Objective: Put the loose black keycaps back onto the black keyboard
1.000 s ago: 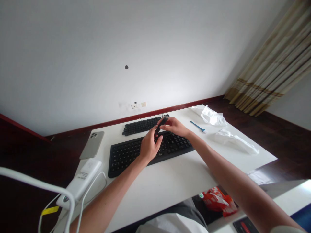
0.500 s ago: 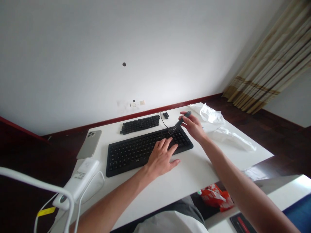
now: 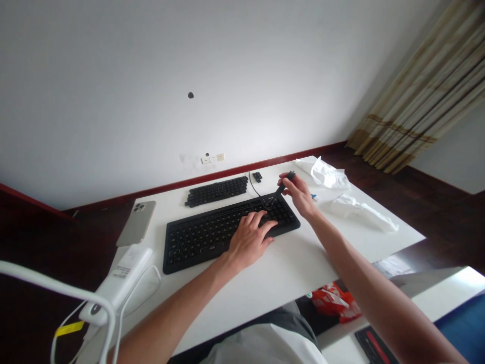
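A black keyboard (image 3: pixel 197 247) lies across the white table, many of its keys stripped down to bare switches. My left hand (image 3: pixel 250 237) rests on its right part with the fingers spread, holding nothing. My right hand (image 3: pixel 297 194) grips the dark handle of a keycap puller (image 3: pixel 281 189) above the keyboard's upper right area. The puller's thin wire loops point down at the keys, just beyond my left fingertips; whether they touch a key I cannot tell. Behind the keyboard, removed keycaps (image 3: pixel 217 191) lie in rows, with a small group of keycaps (image 3: pixel 257 177) beside them.
A phone (image 3: pixel 136 223) lies at the table's left edge, near a white power strip (image 3: pixel 117 283) with cables. Crumpled white plastic wrap (image 3: pixel 328 174) and another white wrapper (image 3: pixel 364 212) are at the right. A red bag (image 3: pixel 335 302) shows below the table edge.
The right hand has tilted the keycap puller more upright and lowered its wires slightly toward the keys. The left hand stays on the keyboard. The whole view has shifted a little.
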### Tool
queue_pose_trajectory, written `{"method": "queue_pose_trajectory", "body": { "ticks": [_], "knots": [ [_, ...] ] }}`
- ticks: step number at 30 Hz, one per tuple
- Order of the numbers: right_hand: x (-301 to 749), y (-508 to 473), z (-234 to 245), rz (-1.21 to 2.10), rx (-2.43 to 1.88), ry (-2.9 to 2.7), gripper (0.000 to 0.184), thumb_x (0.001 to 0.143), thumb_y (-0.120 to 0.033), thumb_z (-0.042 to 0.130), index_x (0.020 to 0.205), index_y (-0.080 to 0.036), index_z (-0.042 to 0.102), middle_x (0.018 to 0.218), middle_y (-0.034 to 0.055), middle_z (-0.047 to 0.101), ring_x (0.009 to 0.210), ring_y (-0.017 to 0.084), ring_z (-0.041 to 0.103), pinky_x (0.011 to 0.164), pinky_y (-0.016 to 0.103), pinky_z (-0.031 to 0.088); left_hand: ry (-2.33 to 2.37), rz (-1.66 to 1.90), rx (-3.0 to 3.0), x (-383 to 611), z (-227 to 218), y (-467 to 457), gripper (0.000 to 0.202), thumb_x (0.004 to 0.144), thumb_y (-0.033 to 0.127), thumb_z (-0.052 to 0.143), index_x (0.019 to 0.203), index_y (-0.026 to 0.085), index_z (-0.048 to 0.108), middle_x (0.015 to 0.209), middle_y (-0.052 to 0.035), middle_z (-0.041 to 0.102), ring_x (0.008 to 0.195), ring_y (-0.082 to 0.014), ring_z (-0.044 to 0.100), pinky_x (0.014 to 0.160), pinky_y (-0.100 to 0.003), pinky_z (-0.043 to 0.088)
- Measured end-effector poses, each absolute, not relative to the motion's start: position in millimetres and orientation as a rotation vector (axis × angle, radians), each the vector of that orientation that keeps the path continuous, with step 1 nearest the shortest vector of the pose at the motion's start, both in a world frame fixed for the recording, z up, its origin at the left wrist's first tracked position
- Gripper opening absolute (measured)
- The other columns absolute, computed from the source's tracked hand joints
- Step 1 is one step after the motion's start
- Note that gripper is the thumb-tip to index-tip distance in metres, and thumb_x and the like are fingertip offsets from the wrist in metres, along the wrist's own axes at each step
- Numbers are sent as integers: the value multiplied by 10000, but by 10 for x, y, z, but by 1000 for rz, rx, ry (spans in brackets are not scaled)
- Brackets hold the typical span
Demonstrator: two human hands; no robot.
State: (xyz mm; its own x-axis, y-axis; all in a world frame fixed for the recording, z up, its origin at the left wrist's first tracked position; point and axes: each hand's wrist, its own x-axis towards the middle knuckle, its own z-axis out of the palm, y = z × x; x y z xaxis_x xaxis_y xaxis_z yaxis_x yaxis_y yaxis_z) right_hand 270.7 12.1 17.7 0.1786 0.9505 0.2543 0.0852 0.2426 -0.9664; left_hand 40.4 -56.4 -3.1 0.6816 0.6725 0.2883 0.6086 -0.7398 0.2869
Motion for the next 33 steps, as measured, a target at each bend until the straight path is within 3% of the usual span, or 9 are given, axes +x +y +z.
{"method": "queue_pose_trajectory", "body": {
  "ticks": [10,21,33],
  "knots": [
    [2636,80,173,881,-1212,-1304,371,931,-557,654,1112,-233,647,925,32,679,845,187,617,682,289,506,1038,550,2758,425,-22,-584,445,985,326,690,1423,328,609,1532,-102,502,1299,-302,518,1072,-482,476],
    [2615,42,226,1029,-1176,-1341,475,918,-661,660,1086,-217,630,918,51,695,849,195,656,701,298,566,1009,506,2877,432,-29,-622,444,1036,313,597,1479,305,562,1590,-123,473,1304,-292,528,1038,-453,480],
    [2618,46,228,982,-1165,-1350,488,892,-669,694,1042,-207,646,895,60,703,846,214,677,705,325,605,1038,532,2681,458,-1,-564,511,958,288,721,1447,335,580,1514,-81,499,1281,-285,519,1089,-462,470]
  ]
}}
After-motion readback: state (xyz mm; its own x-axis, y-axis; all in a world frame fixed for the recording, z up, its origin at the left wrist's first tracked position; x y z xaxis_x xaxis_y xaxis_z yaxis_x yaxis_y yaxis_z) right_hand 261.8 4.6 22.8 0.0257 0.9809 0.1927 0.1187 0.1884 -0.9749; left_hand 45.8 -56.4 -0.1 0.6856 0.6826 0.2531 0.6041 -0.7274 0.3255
